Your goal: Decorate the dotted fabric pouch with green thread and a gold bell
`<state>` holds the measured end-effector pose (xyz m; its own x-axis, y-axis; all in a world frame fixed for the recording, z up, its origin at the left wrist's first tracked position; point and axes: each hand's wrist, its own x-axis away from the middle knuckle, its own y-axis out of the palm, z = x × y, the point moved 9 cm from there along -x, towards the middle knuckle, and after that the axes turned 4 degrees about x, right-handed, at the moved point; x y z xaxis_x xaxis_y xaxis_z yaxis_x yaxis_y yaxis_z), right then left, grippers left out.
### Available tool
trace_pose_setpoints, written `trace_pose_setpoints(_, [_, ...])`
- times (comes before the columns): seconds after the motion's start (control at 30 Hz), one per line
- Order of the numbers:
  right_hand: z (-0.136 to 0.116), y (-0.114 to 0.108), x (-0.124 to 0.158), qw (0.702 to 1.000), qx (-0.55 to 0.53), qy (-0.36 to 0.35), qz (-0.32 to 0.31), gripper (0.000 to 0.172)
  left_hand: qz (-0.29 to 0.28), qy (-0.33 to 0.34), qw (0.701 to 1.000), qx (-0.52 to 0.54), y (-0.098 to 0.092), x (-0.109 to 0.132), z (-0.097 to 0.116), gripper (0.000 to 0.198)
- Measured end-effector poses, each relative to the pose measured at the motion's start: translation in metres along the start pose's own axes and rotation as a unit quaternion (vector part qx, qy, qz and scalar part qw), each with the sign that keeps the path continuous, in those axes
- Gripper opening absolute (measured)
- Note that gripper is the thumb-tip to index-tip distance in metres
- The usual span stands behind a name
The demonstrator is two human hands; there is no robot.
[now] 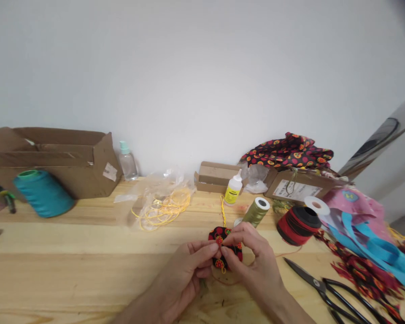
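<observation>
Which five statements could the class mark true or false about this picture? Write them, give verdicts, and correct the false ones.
1. The left hand and right hand are at the small patterned cloth. True.
2. The scissors lie on the table. True.
3. The left hand holds the scissors. False: it is at the cloth.
4. The blue spool is left of the white bottle. True.
5. The white bottle lies on its side. False: it stands upright.

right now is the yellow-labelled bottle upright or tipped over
Upright: the yellow-labelled bottle stands on its base, its white nozzle pointing up.
</observation>
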<state>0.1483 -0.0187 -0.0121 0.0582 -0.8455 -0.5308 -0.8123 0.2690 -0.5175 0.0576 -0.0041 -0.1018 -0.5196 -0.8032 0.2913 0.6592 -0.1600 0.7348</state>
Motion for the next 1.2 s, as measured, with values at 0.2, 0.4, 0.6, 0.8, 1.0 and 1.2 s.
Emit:
trace_pose_setpoints(0.2, [0.009,0.002,0.0,1.0,-0.018,0.019,0.005,0.007,0.02,-0.014,0.999,0.027,-0.005,0.0,-0.003,0.006])
trace_pose_setpoints(0.4, [0.018,0.009,0.0,0.994,-0.087,0.05,-0.03,0.01,-0.009,-0.103,0.988,0.118,-0.002,0.005,-0.018,0.006])
trace_pose_setpoints(0.6, [0.018,0.007,-0.002,0.989,-0.124,0.058,-0.049,0.009,-0.017,-0.131,0.983,0.131,0.0,0.008,-0.021,0.004])
trace_pose_setpoints(0.8, [0.016,0.009,-0.003,0.986,-0.138,0.059,-0.071,0.008,0.011,-0.114,0.986,0.122,-0.006,0.006,-0.019,0.005])
trace_pose_setpoints(1.0, [0.022,0.014,-0.002,0.98,-0.153,0.101,-0.076,0.008,0.014,-0.108,0.988,0.108,-0.005,0.005,-0.016,0.004])
trace_pose_setpoints(1.2, [0.023,0.014,-0.001,0.98,-0.15,0.114,-0.07,0.008,0.009,-0.098,0.991,0.087,-0.003,0.006,-0.014,0.004])
